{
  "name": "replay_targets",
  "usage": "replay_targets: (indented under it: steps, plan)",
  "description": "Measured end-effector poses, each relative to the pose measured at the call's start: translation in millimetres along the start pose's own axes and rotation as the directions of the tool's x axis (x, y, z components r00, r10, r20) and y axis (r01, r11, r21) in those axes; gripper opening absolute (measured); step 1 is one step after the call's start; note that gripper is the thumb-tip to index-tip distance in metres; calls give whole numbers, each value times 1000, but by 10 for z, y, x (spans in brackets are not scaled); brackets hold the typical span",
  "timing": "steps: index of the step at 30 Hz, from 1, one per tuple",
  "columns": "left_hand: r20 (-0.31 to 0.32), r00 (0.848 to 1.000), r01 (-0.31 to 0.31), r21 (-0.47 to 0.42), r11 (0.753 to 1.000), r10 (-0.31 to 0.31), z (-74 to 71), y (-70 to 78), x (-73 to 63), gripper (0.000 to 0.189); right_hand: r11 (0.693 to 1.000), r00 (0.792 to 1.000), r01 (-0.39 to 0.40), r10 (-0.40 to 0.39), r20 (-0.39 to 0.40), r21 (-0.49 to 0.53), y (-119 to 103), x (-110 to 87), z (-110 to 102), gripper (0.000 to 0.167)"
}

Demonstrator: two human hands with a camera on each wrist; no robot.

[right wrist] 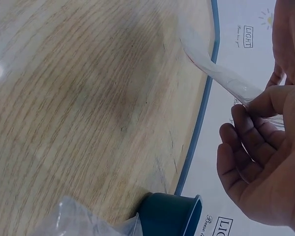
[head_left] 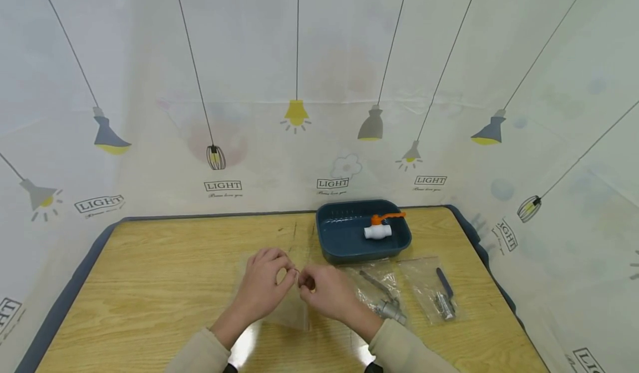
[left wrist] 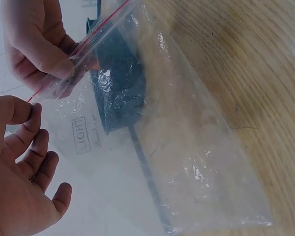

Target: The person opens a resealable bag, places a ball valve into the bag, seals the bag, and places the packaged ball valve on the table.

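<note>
A clear zip-lock bag [left wrist: 201, 167] with a red line along its mouth hangs between both hands, above the wooden table. My left hand [head_left: 262, 284] pinches one end of the mouth edge between thumb and index finger, its other fingers loosely bent in the left wrist view. Close beside it, my right hand [head_left: 329, 292] pinches the same edge with thumb and fingers. Through the bag's film the dark tray shows; no object is visible inside the bag. From the right wrist view, the bag's edge [right wrist: 231, 83] runs out thin from the fingertips.
A dark blue tray [head_left: 344, 256] at the table's back holds a white ball valve [head_left: 378, 232] with an orange handle. Right of my hands lie a clear bag with a metal lever valve [head_left: 391, 310] and another bag with a blue-handled metal part [head_left: 445, 295]. Printed cloth surrounds the table [head_left: 150, 273].
</note>
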State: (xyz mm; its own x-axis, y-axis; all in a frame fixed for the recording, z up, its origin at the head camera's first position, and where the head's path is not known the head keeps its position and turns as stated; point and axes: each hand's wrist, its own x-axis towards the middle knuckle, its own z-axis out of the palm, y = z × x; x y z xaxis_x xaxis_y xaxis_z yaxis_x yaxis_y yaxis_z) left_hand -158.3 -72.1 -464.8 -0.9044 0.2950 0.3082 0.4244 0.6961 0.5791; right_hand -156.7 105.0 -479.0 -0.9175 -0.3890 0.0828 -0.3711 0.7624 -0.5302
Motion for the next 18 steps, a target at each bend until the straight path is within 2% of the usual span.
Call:
replay_targets:
  steps: [7, 13, 18]
  plan:
    - [20, 1000, 22, -12, 1000, -22, 4, -14, 8, 12, 1000, 1000, -7, 7, 18, -5, 18, -13, 15, 7]
    - [-18, 1000, 8, -36, 999, -9, 7, -20, 19, 14, 1000, 1000, -7, 7, -5, 3, 28, -16, 29, 6]
    - [-18, 1000, 19, -41, 999, -20, 8, -29, 46, 14, 1000, 1000, -22, 22, 14, 3, 50, -9, 42, 6]
